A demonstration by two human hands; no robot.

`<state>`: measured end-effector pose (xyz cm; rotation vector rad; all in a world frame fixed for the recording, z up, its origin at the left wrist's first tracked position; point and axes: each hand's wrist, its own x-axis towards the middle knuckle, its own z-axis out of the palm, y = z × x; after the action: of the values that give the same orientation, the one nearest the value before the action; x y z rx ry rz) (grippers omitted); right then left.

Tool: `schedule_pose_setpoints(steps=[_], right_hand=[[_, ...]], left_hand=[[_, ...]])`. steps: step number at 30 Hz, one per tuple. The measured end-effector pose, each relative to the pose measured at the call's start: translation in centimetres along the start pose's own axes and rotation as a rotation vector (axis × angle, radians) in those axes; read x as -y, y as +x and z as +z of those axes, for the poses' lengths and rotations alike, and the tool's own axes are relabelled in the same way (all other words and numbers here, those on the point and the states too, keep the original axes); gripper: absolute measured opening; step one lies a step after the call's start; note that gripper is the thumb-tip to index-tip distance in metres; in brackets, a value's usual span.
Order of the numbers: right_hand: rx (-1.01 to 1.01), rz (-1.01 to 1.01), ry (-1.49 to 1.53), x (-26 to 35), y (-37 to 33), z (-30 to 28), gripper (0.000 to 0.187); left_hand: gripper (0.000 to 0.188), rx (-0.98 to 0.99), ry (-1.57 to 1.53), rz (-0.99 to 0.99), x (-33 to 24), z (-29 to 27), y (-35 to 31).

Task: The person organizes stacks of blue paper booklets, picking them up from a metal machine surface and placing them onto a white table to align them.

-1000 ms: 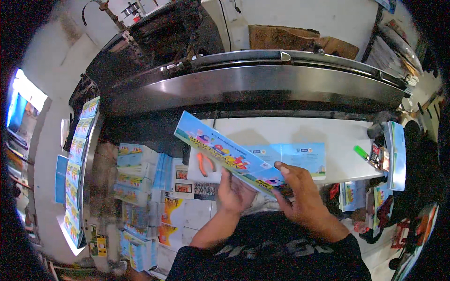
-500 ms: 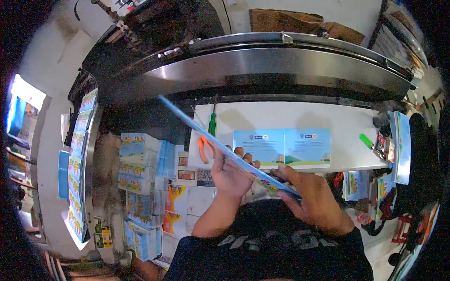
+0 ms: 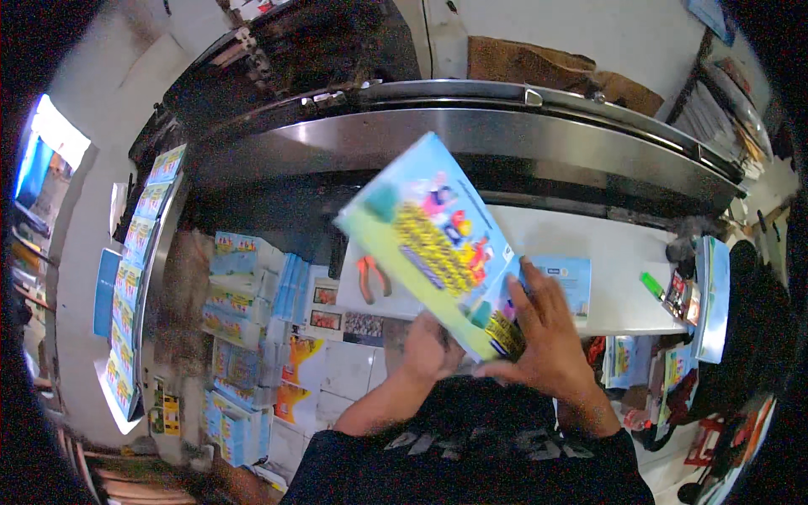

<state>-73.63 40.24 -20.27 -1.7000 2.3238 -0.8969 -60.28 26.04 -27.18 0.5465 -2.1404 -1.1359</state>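
Observation:
A glossy printed sheet (image 3: 404, 236) in light blue and green, with cartoon figures and yellow lettering, is raised at a slant above the white worktop. My right hand (image 3: 547, 332) grips its right part, fingers spread over the printed face and thumb by the near edge. My left hand (image 3: 427, 349) is at the near edge, its fingers hidden behind the sheet and blurred. Beneath, on the worktop (image 3: 614, 303), lies a blue printed sheet (image 3: 568, 278), partly covered by the raised one. Orange-handled pliers (image 3: 368, 278) rest to the left.
A long metal machine edge (image 3: 471, 130) runs behind the worktop. Stacks of printed sheets (image 3: 240, 290) stand at the left, and more sheets line a rack (image 3: 135, 278). A green cutter (image 3: 652, 284) and small items lie at the right, beside another stack (image 3: 714, 295).
The raised sheet has turned from nearly edge-on to show its printed face, and it now hides the screwdriver. My right hand has moved onto that face. The view has shifted slightly.

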Motion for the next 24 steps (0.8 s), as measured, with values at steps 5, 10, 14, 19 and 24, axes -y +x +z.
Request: schedule_pose_setpoints(steps=[5,10,14,19,24], right_hand=[[0.095,0.046,0.314,-1.1,0.5,1.5,0.091],[0.145,0.390,0.271,-3.6,3.4,-3.6,0.038],[0.317,0.251,0.303,-7.7,9.1,-6.7,0.035],[-0.415,-0.156,-0.170,-5.5,19.1,-9.7,0.048],[-0.500,-0.332,-0.834,-12.5,27.6,-4.1,0.062]], left_hand=[[0.035,-0.048,-0.844,-0.623,1.3,2.2,-2.0],[0.028,-0.192,-0.733,-0.454,3.4,-1.1,-0.1],[0.031,-0.172,-1.193,-0.666,5.4,-2.0,0.7],[0.027,-0.265,-1.013,-0.641,4.8,-4.1,0.0],[0.023,-0.406,-0.868,-0.615,6.1,-5.3,0.0]])
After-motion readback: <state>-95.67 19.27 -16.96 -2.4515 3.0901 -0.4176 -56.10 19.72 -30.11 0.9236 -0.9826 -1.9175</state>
